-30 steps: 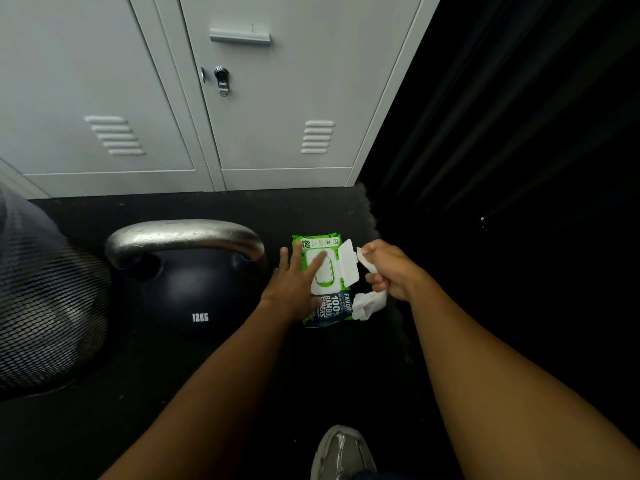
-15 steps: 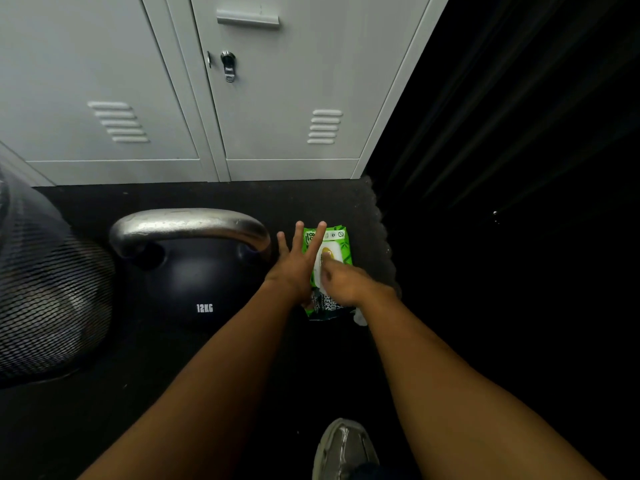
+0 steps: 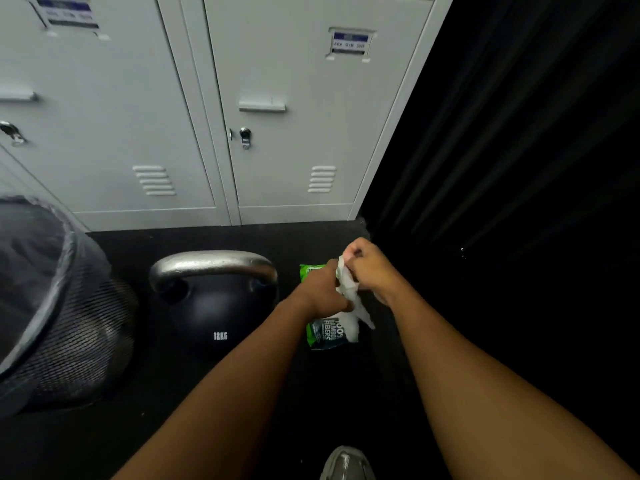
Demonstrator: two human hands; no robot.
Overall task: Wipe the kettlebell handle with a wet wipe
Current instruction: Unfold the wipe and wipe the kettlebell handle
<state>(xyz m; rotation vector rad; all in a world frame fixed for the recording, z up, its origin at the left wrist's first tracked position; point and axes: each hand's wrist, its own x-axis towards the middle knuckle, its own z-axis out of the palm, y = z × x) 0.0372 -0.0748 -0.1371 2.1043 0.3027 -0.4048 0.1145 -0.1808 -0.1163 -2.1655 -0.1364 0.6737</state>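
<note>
A black 12KG kettlebell with a silver handle stands on the dark floor, left of my hands. To its right lies a green wet wipe pack, partly hidden by my hands. A white wet wipe hangs crumpled above the pack. My left hand grips the wipe from the left, and my right hand pinches its upper end from the right. Both hands are raised off the pack.
Grey metal lockers stand against the back. A black mesh bin with a plastic liner sits at the left, close to the kettlebell. A black curtain fills the right side. The tip of a grey shoe shows at the bottom.
The right hand pressed the pack's flap shut, then both hands lifted off the pack and now hold the wipe between them. The view has tilted upward.
</note>
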